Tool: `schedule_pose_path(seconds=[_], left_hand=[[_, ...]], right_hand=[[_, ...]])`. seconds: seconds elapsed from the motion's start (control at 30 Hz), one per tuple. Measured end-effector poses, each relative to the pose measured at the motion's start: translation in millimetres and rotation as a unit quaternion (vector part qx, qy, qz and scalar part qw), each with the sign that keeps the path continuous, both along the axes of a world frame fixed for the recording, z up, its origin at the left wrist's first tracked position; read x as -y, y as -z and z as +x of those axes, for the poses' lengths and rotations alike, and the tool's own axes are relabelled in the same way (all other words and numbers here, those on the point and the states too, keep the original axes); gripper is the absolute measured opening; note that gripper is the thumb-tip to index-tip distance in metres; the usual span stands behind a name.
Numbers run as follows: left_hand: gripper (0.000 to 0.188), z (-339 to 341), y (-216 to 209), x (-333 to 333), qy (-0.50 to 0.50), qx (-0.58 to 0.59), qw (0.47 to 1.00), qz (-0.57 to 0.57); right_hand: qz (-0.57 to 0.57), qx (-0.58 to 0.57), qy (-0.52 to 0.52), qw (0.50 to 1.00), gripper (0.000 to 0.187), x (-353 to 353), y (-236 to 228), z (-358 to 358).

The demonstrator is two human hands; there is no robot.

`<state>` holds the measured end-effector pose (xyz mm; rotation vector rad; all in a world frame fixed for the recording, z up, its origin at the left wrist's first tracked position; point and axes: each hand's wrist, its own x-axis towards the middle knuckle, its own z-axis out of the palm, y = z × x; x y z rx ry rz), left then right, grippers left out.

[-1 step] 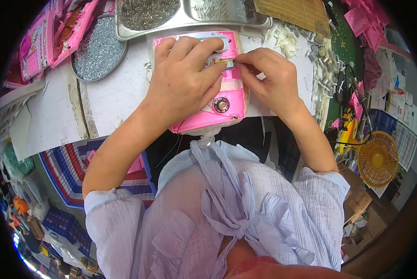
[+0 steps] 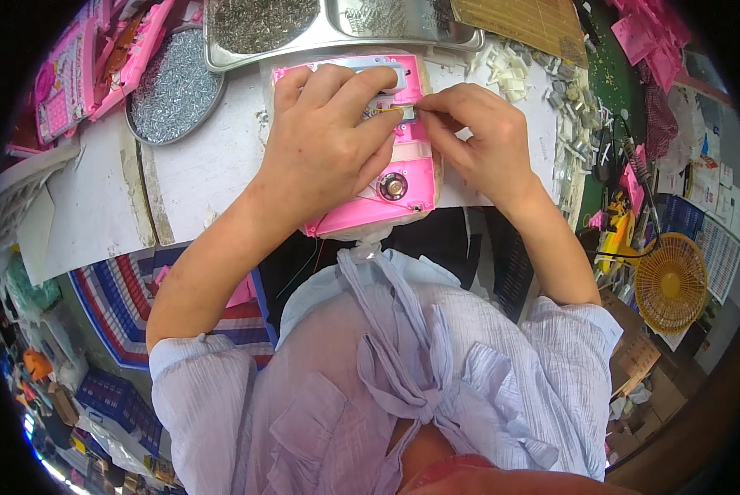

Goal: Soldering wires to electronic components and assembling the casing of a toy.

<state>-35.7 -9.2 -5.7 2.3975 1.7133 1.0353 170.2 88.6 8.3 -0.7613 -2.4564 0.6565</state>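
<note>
A pink plastic casing (image 2: 374,213) lies open side up on the bench, over clear plastic wrap. Inside it are a round black speaker (image 2: 393,186) with thin wires and a thin yellow wire (image 2: 391,108) in the upper part. My left hand (image 2: 325,136) bends over the casing and holds it down, its index finger and thumb on either side of the yellow wire. At the casing's right edge my right hand (image 2: 479,136) pinches thumb and index finger together, where the yellow wire ends. Whatever sits between those fingertips is too small to make out.
Behind the casing stands a metal tray (image 2: 325,37) of small springs. A round dish (image 2: 176,87) of screws is to the left, beside pink toy shells (image 2: 69,87). White and metal small parts (image 2: 510,73) are heaped at right, near a soldering iron (image 2: 639,161) and yellow basket (image 2: 671,282).
</note>
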Motion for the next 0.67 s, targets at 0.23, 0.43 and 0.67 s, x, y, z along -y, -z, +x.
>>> schedule_pose_path(seconds=[0.23, 0.43, 0.67], left_hand=[[0.026, 0, 0, 0, -0.001, 0.001, 1.0, -0.007], [0.025, 1, -1, -1, 0.0, 0.0, 1.0, -0.01], [0.028, 1, -2, 0, -0.001, -0.012, 1.0, -0.024]], right_hand=[[-0.006, 0.052, -0.077, 0.996, 0.013, -22, -4, -4], [0.004, 0.069, -0.172, 0.983, 0.016, -45, -2, -6], [0.157, 0.063, -0.114, 0.979, 0.023, -18, 0, 7]])
